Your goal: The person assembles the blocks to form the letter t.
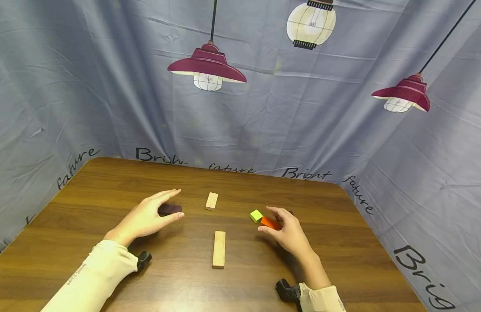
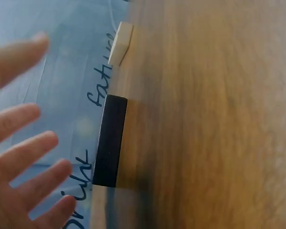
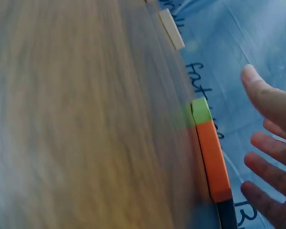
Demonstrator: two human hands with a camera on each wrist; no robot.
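Observation:
My left hand (image 1: 150, 216) hovers at the left with fingers spread and thumb apart. Beyond its palm lies a dark block (image 1: 170, 209), partly covered in the head view and whole in the left wrist view. At the right, my right hand (image 1: 287, 229) stands over an orange block (image 1: 270, 223), its fingers relaxed and apart from it in the right wrist view. Touching the orange block's end is a small lime-green block (image 1: 256, 216). At the other end sits a dark block (image 3: 227, 213), mostly hidden by the hand in the head view.
Between the hands, a long pale wooden block (image 1: 218, 249) lies nearer me, and a shorter pale block (image 1: 211, 201) lies farther back. All rest on a brown wooden table (image 1: 178, 277). A grey-blue printed curtain (image 1: 263, 117) surrounds the table's back and sides.

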